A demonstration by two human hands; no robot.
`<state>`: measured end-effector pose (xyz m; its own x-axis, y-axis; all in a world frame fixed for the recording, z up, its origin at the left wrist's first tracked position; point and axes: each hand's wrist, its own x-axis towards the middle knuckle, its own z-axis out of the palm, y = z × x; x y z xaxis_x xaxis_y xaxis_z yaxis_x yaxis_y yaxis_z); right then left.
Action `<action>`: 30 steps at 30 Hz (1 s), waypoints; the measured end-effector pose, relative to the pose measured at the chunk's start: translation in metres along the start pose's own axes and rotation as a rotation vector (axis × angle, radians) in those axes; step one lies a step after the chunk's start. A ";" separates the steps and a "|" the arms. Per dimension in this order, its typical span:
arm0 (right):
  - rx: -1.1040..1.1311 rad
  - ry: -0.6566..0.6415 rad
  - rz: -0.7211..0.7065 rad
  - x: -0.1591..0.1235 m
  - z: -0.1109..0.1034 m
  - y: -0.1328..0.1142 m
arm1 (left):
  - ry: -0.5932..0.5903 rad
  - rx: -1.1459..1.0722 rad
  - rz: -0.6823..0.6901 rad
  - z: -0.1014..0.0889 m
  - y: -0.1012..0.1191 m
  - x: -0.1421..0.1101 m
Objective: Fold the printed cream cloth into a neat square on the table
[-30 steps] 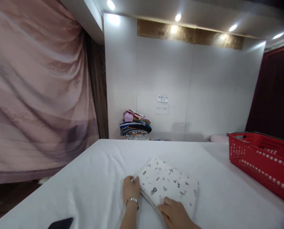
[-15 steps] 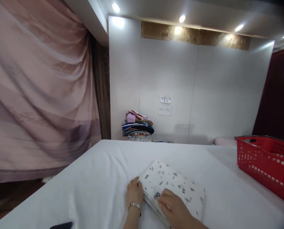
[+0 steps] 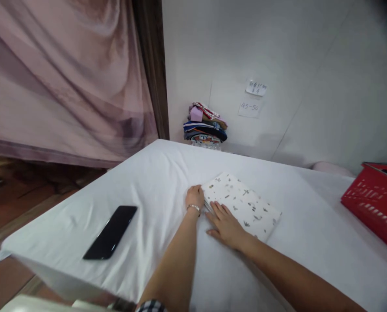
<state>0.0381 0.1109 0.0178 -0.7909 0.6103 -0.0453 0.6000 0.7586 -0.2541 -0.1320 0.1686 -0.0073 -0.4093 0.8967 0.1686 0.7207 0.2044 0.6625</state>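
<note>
A folded white cloth with small grey prints lies on the white-covered table. My left hand, a bracelet on its wrist, has its fingers curled round the cloth's left corner. My right hand lies flat, fingers stretched out, on the cloth's near edge.
A black phone lies face down near the table's left edge. A red plastic basket stands at the right. A pile of folded coloured clothes sits by the back wall under two paper notes. A pink curtain hangs at the left.
The view has tipped down, bringing the phone and my forearms into sight. My right hand has spread flat on the cloth. My left hand stays at the corner.
</note>
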 end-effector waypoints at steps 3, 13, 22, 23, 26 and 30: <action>0.025 0.005 -0.022 -0.013 0.002 -0.006 | 0.060 -0.001 0.027 0.001 -0.001 0.000; 0.403 0.438 0.160 -0.113 -0.012 0.015 | 0.167 0.017 0.023 0.002 0.001 0.004; 1.395 0.498 1.031 -0.174 -0.004 0.048 | -0.089 0.175 0.072 -0.002 0.006 0.005; 1.474 0.470 1.030 -0.171 -0.003 0.047 | -0.095 0.170 0.072 -0.003 0.007 0.005; 1.624 0.420 0.980 -0.159 -0.002 0.044 | -0.107 0.106 0.034 -0.008 0.008 0.001; 1.678 0.367 0.938 -0.143 -0.002 0.046 | -0.136 -0.007 -0.064 -0.022 0.007 -0.009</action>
<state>0.1787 0.0590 0.0143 -0.1504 0.8030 -0.5766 -0.1317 -0.5943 -0.7934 -0.1351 0.1535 0.0117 -0.3743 0.9270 0.0253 0.6914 0.2608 0.6738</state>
